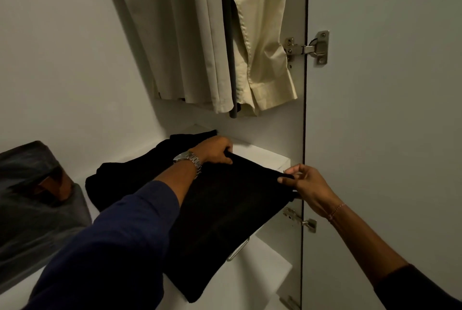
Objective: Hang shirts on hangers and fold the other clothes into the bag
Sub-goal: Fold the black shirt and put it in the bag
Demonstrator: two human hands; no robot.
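A black garment (225, 209) lies spread over a white shelf (262, 154) inside the wardrobe, its near end drooping over the shelf's front. My left hand (216, 151), with a metal watch at the wrist, grips the garment's far left corner. My right hand (303, 184) pinches the far right corner near the wardrobe's side panel. Another heap of black cloth (120, 177) lies to the left on the same shelf. Pale beige and cream shirts (200, 34) hang above.
A dark grey bag (32, 197) with a brown patch sits at the left. The open wardrobe door (387, 109) stands at the right with metal hinges (308, 48). A drawer with a metal handle (238, 249) lies below the shelf.
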